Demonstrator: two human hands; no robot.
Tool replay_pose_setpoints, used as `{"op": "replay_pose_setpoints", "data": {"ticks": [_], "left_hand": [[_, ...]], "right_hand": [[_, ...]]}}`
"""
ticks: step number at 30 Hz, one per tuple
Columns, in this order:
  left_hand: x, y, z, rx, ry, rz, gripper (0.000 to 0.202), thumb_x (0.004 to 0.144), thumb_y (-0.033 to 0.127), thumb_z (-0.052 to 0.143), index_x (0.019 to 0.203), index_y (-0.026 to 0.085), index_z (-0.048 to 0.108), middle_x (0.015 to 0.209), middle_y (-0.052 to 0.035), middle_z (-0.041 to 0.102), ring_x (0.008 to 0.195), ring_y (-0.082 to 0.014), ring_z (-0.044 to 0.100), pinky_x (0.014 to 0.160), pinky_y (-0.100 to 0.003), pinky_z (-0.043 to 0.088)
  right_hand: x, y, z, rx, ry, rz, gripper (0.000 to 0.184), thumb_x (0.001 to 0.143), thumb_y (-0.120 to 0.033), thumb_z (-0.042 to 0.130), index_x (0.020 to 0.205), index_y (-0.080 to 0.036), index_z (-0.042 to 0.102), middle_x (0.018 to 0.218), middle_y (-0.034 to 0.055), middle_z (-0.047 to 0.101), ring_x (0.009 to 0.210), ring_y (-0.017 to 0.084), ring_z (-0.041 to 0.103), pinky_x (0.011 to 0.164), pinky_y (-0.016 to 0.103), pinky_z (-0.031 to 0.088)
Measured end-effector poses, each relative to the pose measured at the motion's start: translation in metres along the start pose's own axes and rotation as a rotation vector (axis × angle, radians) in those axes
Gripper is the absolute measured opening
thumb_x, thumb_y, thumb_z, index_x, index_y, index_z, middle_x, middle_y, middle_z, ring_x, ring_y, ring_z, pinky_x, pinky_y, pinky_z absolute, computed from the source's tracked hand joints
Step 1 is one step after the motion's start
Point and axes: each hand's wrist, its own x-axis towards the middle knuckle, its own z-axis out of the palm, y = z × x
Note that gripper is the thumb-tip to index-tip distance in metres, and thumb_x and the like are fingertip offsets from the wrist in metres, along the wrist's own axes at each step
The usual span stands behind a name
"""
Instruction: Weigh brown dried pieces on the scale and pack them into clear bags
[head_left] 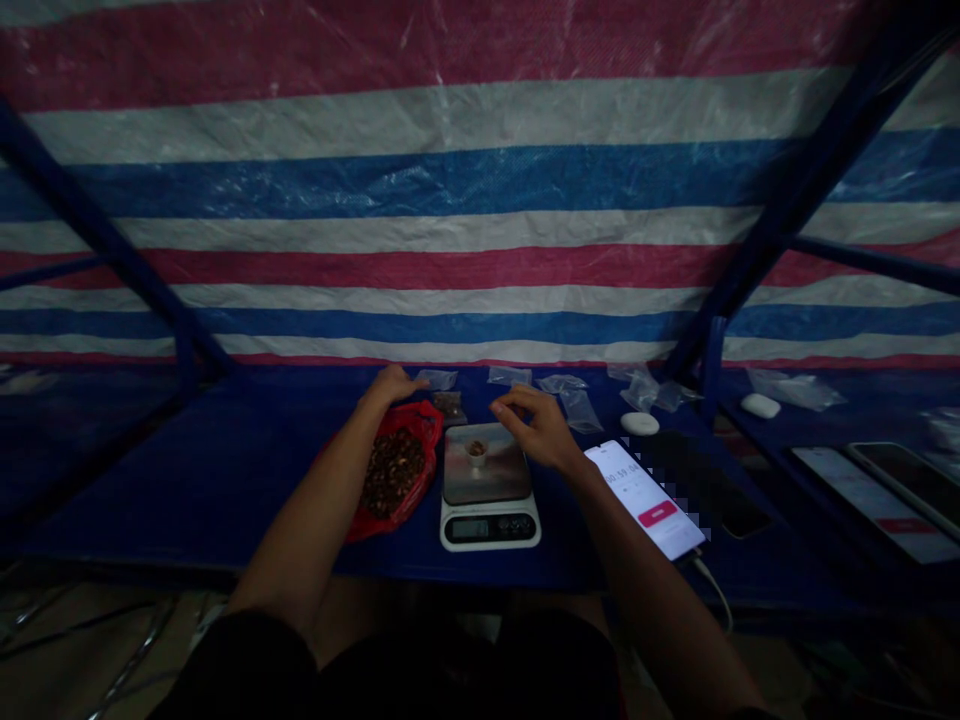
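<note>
At the far side of the blue table, my left hand has its fingertips at the edge of a small clear plastic bag, which they seem to pinch. Under that forearm lies a red plastic bag filled with small brown pieces, perhaps nuts or seeds. My right hand hovers by the far right corner of a digital scale. Its fingers are curled together, and anything in them is hidden. On the scale's plate stands a small cup with some brown bits inside. A little filled bag lies behind the scale.
Several clear bags lie along the back. A lit phone with a cable lies right of the scale, near a white case. More phones lie far right. Blue frame bars and a striped sheet rise behind.
</note>
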Motion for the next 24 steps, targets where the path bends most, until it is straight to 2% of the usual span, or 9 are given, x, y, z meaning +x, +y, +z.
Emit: {"op": "replay_pose_setpoints", "data": {"ticks": [3, 6, 11, 15, 17, 19, 20, 23, 24], "left_hand": [[0.01, -0.004, 0.009, 0.012, -0.006, -0.038, 0.027, 0.061, 0.034, 0.085, 0.051, 0.019, 0.065, 0.045, -0.003, 0.059, 0.068, -0.025, 0.066, 0.066, -0.03, 0.045], [0.011, 0.005, 0.009, -0.045, -0.017, 0.019, 0.021, 0.065, 0.035, 0.083, 0.06, 0.018, 0.072, 0.05, -0.0014, 0.064, 0.064, -0.0211, 0.064, 0.064, -0.028, 0.046], [0.006, 0.049, 0.014, -0.178, -0.046, 0.217, 0.022, 0.081, 0.032, 0.072, 0.093, 0.015, 0.079, 0.085, -0.0059, 0.079, 0.079, -0.0191, 0.069, 0.077, -0.028, 0.053], [-0.012, 0.089, 0.023, -0.201, -0.107, 0.321, 0.037, 0.078, 0.03, 0.077, 0.112, 0.015, 0.077, 0.107, -0.0103, 0.079, 0.089, -0.0202, 0.072, 0.08, -0.028, 0.054], [-0.029, 0.096, 0.015, -0.162, -0.032, 0.465, 0.038, 0.083, 0.027, 0.072, 0.119, 0.015, 0.074, 0.114, -0.0121, 0.077, 0.091, -0.0214, 0.072, 0.081, -0.031, 0.054], [-0.051, 0.089, -0.004, -0.105, -0.028, 0.542, 0.026, 0.088, 0.028, 0.064, 0.109, 0.018, 0.076, 0.106, -0.01, 0.078, 0.089, -0.0217, 0.072, 0.08, -0.031, 0.053], [-0.063, 0.081, -0.015, -0.051, -0.093, 0.559, 0.021, 0.089, 0.029, 0.062, 0.102, 0.02, 0.077, 0.101, -0.0083, 0.078, 0.088, -0.0216, 0.072, 0.08, -0.031, 0.053], [-0.099, 0.042, -0.041, 0.153, -0.459, 0.438, 0.013, 0.083, 0.026, 0.064, 0.086, 0.024, 0.077, 0.083, -0.004, 0.078, 0.074, -0.0208, 0.07, 0.07, -0.029, 0.052], [-0.11, 0.029, -0.045, 0.218, -0.524, 0.378, 0.013, 0.079, 0.023, 0.065, 0.086, 0.025, 0.076, 0.081, -0.0035, 0.077, 0.072, -0.0208, 0.07, 0.067, -0.029, 0.052]], "right_hand": [[0.0, 0.002, 0.001, -0.022, 0.0, -0.011, 0.027, 0.098, -0.036, 0.06, 0.08, -0.02, 0.073, 0.076, 0.0026, 0.067, 0.069, 0.017, 0.057, 0.067, 0.032, 0.043], [0.001, 0.002, 0.0, -0.02, 0.026, -0.008, 0.027, 0.097, -0.035, 0.061, 0.079, -0.02, 0.072, 0.076, 0.0024, 0.067, 0.069, 0.016, 0.057, 0.067, 0.032, 0.043], [0.002, 0.005, -0.002, -0.018, 0.066, 0.014, 0.028, 0.097, -0.036, 0.06, 0.077, -0.02, 0.071, 0.073, 0.002, 0.064, 0.068, 0.017, 0.057, 0.066, 0.033, 0.043], [0.001, 0.007, -0.002, -0.025, 0.061, 0.023, 0.029, 0.096, -0.036, 0.061, 0.074, -0.02, 0.069, 0.07, 0.0016, 0.061, 0.066, 0.017, 0.055, 0.065, 0.033, 0.041], [0.0, 0.007, -0.002, -0.021, 0.063, 0.023, 0.028, 0.096, -0.036, 0.061, 0.074, -0.02, 0.069, 0.069, 0.0011, 0.059, 0.065, 0.017, 0.054, 0.065, 0.033, 0.041], [0.0, 0.006, -0.002, -0.018, 0.074, 0.022, 0.03, 0.096, -0.037, 0.061, 0.073, -0.02, 0.068, 0.068, 0.001, 0.059, 0.065, 0.017, 0.053, 0.065, 0.033, 0.041], [0.0, 0.005, -0.003, -0.015, 0.08, 0.02, 0.03, 0.096, -0.038, 0.06, 0.073, -0.02, 0.068, 0.068, 0.0011, 0.059, 0.065, 0.017, 0.052, 0.065, 0.033, 0.041], [0.0, 0.003, -0.003, -0.002, 0.074, 0.01, 0.032, 0.097, -0.039, 0.06, 0.072, -0.02, 0.069, 0.068, 0.0018, 0.06, 0.064, 0.018, 0.052, 0.064, 0.033, 0.04], [0.0, 0.002, -0.003, -0.001, 0.069, 0.009, 0.033, 0.096, -0.04, 0.06, 0.072, -0.02, 0.069, 0.068, 0.0019, 0.06, 0.064, 0.018, 0.052, 0.064, 0.034, 0.04]]}}
